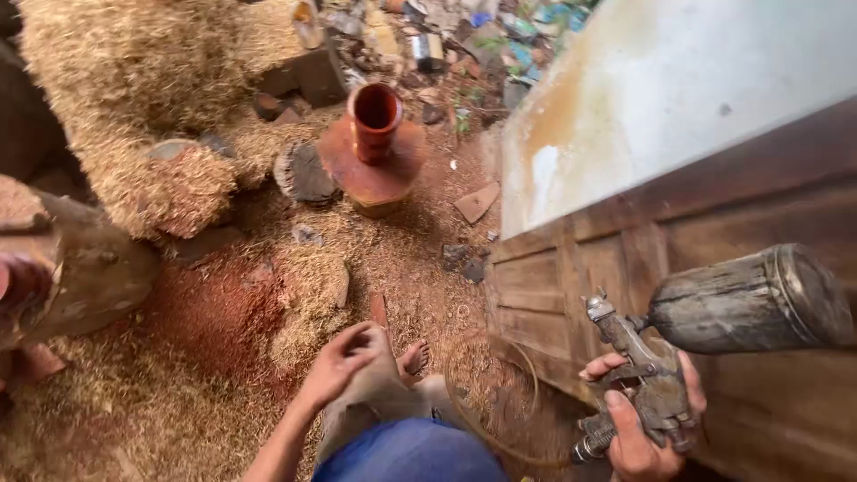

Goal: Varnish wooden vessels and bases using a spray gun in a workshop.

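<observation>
The right hand (644, 427) is clamped on a spray gun (638, 379), cup (750, 302) pointing right, door (714, 295) directly ahead; the left hand (337, 361) rests empty, fingers loose, on the knee (379, 393).

Looking down from my head camera, I found no signs, screens or readable labels. The only packaging I saw was litter at the top of the view: a small box-like carton (427, 50), pale with a dark band, lay on the ground past the sawdust. Beyond it lay crumpled wrappers (536, 22) in blue and green, too blurred to tell apart.
</observation>
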